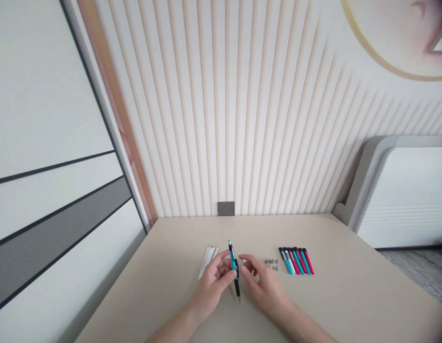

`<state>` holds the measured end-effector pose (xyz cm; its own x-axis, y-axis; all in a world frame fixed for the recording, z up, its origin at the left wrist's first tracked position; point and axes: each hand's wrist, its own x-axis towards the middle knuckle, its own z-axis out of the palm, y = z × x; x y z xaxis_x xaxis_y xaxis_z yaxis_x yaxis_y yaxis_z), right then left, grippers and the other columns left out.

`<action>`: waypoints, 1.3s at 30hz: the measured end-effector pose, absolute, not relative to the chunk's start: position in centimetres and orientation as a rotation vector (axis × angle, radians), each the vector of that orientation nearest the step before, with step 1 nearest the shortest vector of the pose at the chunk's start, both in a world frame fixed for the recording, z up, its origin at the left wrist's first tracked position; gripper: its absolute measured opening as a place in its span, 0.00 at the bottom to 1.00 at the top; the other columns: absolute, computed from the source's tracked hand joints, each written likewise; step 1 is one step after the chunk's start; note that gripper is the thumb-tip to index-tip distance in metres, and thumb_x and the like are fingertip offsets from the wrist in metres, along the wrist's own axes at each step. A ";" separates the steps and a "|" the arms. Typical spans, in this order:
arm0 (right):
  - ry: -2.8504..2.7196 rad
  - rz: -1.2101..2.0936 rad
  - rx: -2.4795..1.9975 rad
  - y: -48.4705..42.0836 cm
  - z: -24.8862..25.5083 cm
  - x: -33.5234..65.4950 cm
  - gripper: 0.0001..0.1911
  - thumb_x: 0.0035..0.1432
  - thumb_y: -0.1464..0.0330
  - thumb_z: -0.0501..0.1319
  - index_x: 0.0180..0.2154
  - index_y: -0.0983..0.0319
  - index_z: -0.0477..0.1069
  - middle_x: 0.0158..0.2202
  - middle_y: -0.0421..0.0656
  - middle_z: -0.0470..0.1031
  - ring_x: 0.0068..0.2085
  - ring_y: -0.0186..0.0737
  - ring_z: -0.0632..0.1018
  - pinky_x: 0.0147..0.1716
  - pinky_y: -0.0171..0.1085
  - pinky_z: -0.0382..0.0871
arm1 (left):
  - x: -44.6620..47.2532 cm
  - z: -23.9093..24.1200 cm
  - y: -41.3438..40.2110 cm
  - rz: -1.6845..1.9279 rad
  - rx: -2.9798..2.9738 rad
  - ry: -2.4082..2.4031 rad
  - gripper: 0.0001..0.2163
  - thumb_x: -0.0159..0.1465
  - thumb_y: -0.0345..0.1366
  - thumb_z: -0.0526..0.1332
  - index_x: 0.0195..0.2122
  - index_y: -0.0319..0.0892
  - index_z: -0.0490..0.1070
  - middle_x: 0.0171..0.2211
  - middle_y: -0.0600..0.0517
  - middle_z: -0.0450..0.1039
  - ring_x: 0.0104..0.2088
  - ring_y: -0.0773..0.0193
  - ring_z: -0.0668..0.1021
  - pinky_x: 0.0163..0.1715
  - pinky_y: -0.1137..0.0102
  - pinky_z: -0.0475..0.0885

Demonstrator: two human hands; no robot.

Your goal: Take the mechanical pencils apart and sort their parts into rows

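My left hand [215, 281] pinches a blue and black ballpoint pen [232, 262] between thumb and fingers. The pen stands nearly upright, its pointed tip down and its blue end up. Just to the right, my right hand [262, 281] has thumb and index finger apart, close to the pen; no object shows in it. Several thin white sticks, like pen refills [207, 259], lie behind my left hand, which partly hides them. Beyond my right hand are several small metallic pieces [272, 262], too small to identify, some of them covered by the hand.
On the right of the beige table [170, 295], several blue, red and white pen barrels [295, 261] with black ends lie side by side. A dark wall socket [226, 208] sits at the table's back edge. A white cabinet [63, 286] borders the left, a grey-white headboard [403, 190] the right.
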<state>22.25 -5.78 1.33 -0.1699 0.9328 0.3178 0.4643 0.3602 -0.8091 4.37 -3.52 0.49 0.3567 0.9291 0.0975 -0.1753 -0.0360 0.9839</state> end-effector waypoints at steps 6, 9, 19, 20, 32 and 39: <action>-1.756 0.794 -1.050 -5.7 0.7 22.8 0.27 0.63 0.62 0.56 0.62 0.56 0.56 0.43 0.45 0.73 0.37 0.37 0.74 0.39 0.38 0.71 | 4.5 1.0 -4.3 0.935 1.243 0.745 0.32 0.59 0.41 0.67 0.62 0.46 0.57 0.34 0.52 0.71 0.36 0.64 0.74 0.39 0.69 0.66; -1.772 0.839 -1.013 -6.0 0.6 22.8 0.29 0.63 0.64 0.56 0.64 0.55 0.52 0.41 0.43 0.71 0.37 0.36 0.73 0.39 0.38 0.71 | 4.6 1.2 -4.6 0.901 1.263 0.728 0.33 0.59 0.41 0.67 0.63 0.47 0.55 0.34 0.53 0.70 0.32 0.67 0.71 0.36 0.71 0.64; -1.803 0.781 -1.031 -5.9 1.6 23.1 0.28 0.60 0.65 0.59 0.62 0.54 0.58 0.37 0.41 0.72 0.37 0.37 0.72 0.41 0.38 0.69 | 4.5 -0.3 -4.6 0.889 1.295 0.682 0.36 0.60 0.41 0.66 0.66 0.49 0.49 0.38 0.51 0.71 0.33 0.67 0.71 0.36 0.70 0.64; -1.796 0.773 -1.048 -5.8 1.6 23.0 0.28 0.60 0.65 0.59 0.61 0.55 0.59 0.37 0.41 0.72 0.38 0.38 0.72 0.41 0.38 0.69 | 4.5 -0.3 -4.6 0.880 1.294 0.684 0.36 0.61 0.41 0.66 0.66 0.50 0.49 0.39 0.51 0.71 0.33 0.67 0.71 0.37 0.70 0.64; -1.683 0.882 -1.059 -5.9 2.0 23.4 0.34 0.59 0.63 0.60 0.64 0.55 0.52 0.34 0.39 0.70 0.36 0.37 0.72 0.41 0.39 0.69 | 4.9 -0.2 -5.0 0.812 1.328 0.715 0.40 0.59 0.38 0.66 0.67 0.50 0.43 0.35 0.54 0.71 0.33 0.66 0.72 0.35 0.71 0.64; -1.680 0.930 -1.102 -5.8 1.6 23.0 0.30 0.60 0.64 0.59 0.62 0.56 0.54 0.28 0.35 0.67 0.33 0.36 0.72 0.41 0.38 0.67 | 4.9 -0.2 -5.0 0.824 1.345 0.700 0.40 0.59 0.37 0.65 0.67 0.51 0.41 0.37 0.53 0.70 0.30 0.69 0.70 0.34 0.71 0.63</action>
<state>22.95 -5.82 1.60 -0.2037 0.9404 0.2722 0.2684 0.3211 -0.9082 4.91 -5.01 -0.18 0.5468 0.8367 0.0285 -0.1065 0.0357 0.9937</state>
